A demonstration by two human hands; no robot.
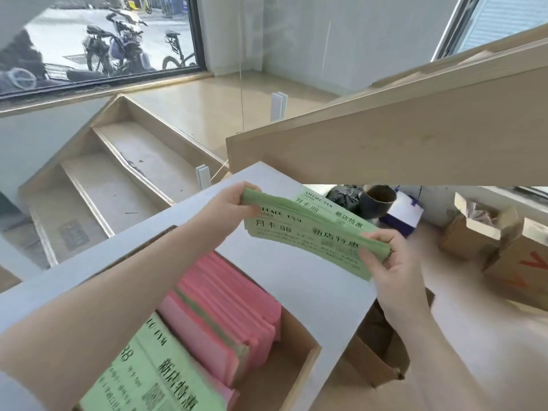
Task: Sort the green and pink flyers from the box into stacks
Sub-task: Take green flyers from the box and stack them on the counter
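Observation:
A thick bundle of green flyers (308, 232) hangs in the air above the white counter (314, 295). My left hand (229, 203) grips its far left end. My right hand (388, 262) pinches its near right end, thumb on top. Below, the open cardboard box (299, 369) holds pink flyers (225, 315) standing on edge with a few green ones between them. A green flyer (157, 372) lies face up at the box's near left, partly under my left forearm.
A dark cup (376, 201) and a blue-and-white box (401, 216) stand at the counter's back. Brown cartons (504, 241) sit at the right. A wooden panel (385, 143) overhangs the counter. Stairs (112, 185) drop away at the left beyond the counter's edge.

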